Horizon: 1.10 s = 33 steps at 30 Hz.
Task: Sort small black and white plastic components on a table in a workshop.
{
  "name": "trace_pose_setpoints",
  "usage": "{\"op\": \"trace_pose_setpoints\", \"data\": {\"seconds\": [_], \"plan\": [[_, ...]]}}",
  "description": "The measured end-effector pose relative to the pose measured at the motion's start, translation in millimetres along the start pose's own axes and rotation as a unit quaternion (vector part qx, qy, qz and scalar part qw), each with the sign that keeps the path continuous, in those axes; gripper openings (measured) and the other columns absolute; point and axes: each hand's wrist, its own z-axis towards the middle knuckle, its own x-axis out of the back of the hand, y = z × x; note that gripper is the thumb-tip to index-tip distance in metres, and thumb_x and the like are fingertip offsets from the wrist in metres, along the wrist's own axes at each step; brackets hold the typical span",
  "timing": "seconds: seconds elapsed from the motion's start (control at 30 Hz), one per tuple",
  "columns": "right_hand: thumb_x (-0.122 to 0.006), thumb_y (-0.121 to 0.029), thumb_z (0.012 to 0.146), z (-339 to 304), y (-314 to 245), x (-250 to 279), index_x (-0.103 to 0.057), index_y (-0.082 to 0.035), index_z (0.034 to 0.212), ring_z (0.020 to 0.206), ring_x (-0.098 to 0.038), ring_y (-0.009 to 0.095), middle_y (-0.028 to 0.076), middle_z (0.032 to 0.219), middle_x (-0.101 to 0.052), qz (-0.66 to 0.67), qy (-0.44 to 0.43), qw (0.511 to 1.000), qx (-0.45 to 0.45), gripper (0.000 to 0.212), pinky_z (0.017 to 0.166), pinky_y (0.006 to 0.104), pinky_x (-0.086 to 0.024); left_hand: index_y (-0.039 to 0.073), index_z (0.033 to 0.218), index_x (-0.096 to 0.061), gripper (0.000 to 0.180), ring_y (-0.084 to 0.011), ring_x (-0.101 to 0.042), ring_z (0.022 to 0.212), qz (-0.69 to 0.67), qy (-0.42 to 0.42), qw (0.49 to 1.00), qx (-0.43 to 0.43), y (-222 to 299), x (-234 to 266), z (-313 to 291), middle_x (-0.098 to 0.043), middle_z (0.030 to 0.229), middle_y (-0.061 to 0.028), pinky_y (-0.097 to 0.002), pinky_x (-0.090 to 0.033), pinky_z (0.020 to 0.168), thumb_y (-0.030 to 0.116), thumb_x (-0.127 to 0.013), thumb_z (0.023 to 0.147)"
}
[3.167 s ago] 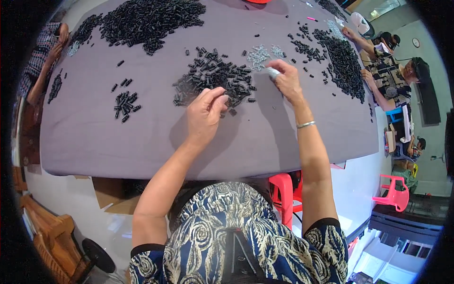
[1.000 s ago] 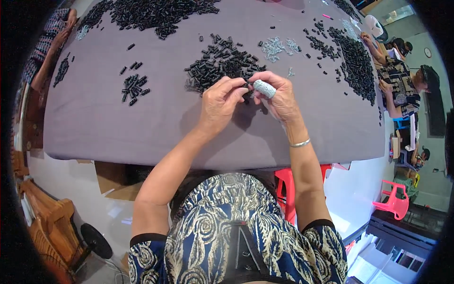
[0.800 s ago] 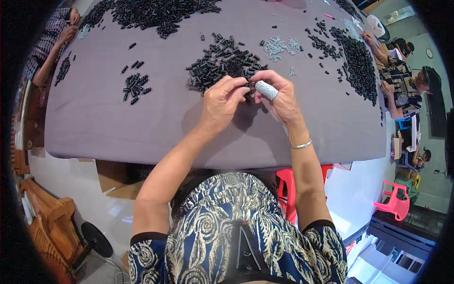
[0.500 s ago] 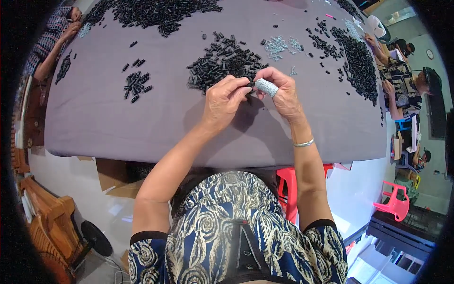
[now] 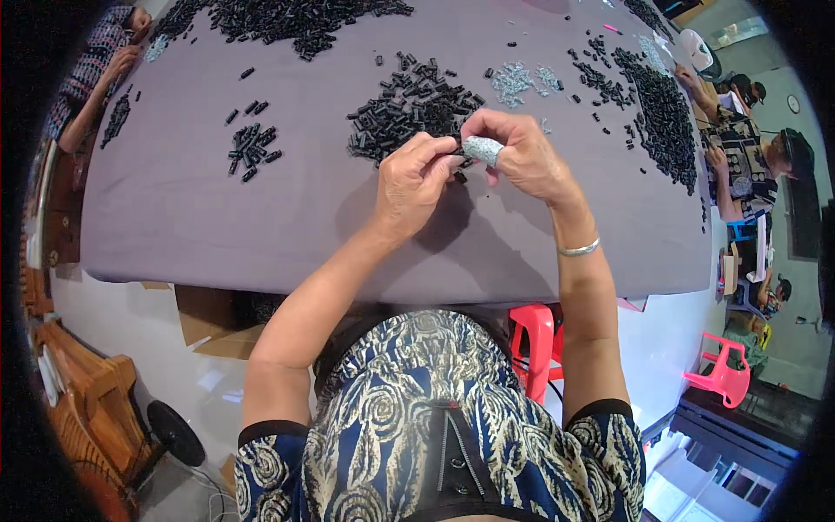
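Observation:
Above the near edge of a pile of small black cylindrical pieces (image 5: 404, 109), my two hands meet at the fingertips. My left hand (image 5: 417, 178) is closed in a pinch on a small black piece, mostly covered by the fingers. My right hand (image 5: 522, 152) is closed too, its fingers bent toward the same spot; what they grip is hidden. A speckled grey-white wrap (image 5: 482, 150) covers the right thumb. Just beyond that hand lie small pale grey-blue bits (image 5: 511, 83) in a loose heap.
A grey cloth (image 5: 304, 217) covers the table. To the left sits a small group of black pieces (image 5: 252, 150); larger black heaps (image 5: 278, 22) lie at the far side and right (image 5: 665, 122). Other people's arms (image 5: 96, 96) rest at both sides. A red stool (image 5: 535, 348) stands below the table.
My right hand has shifted slightly up, and its forearm has swung outward to the right. The left hand stays nearly in place, still pinching.

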Motion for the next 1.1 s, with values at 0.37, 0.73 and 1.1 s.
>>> {"op": "trace_pose_setpoints", "data": {"seconds": [0.37, 0.73, 1.1], "plan": [[-0.055, -0.007, 0.085, 5.4, 2.1, -13.9, -0.061, -0.001, 0.090, 0.052, -0.058, 0.010, 0.004, 0.072, -0.060, 0.006, 0.056, 0.998, 0.020, 0.009, 0.046, 0.0243, -0.047, -0.002, 0.095, -0.063, 0.011, -0.0084, -0.058, 0.061, -0.098, 0.048, 0.991, 0.084, 1.2, -2.1, 3.3, -0.058, 0.081, -0.0038, -0.0228, -0.048, 0.054, 0.003, -0.059, 0.086], [-0.057, -0.010, 0.088, -0.5, 2.5, 1.3, -0.061, -0.002, 0.096, 0.066, -0.053, 0.005, 0.000, 0.080, -0.059, -0.015, 0.000, 0.999, 0.042, 0.012, 0.057, 0.0200, -0.047, -0.002, 0.097, -0.064, 0.012, -0.0072, -0.056, 0.068, -0.188, -0.018, 0.974, 0.125, 0.0, -0.6, 3.5, -0.057, 0.084, -0.0016, -0.0221, -0.050, 0.060, 0.004, -0.057, 0.088], [-0.061, -0.011, 0.086, -3.5, 15.6, 2.4, -0.063, -0.004, 0.094, 0.068, -0.056, 0.006, -0.001, 0.083, -0.061, 0.159, 0.021, 0.986, -0.039, 0.011, 0.058, 0.0209, -0.052, -0.003, 0.098, -0.064, 0.013, -0.0078, -0.056, 0.067, -0.189, -0.013, 0.974, 0.128, -0.1, -1.2, 4.5, -0.057, 0.085, -0.0020, -0.0227, -0.050, 0.061, 0.003, -0.060, 0.087]]}}
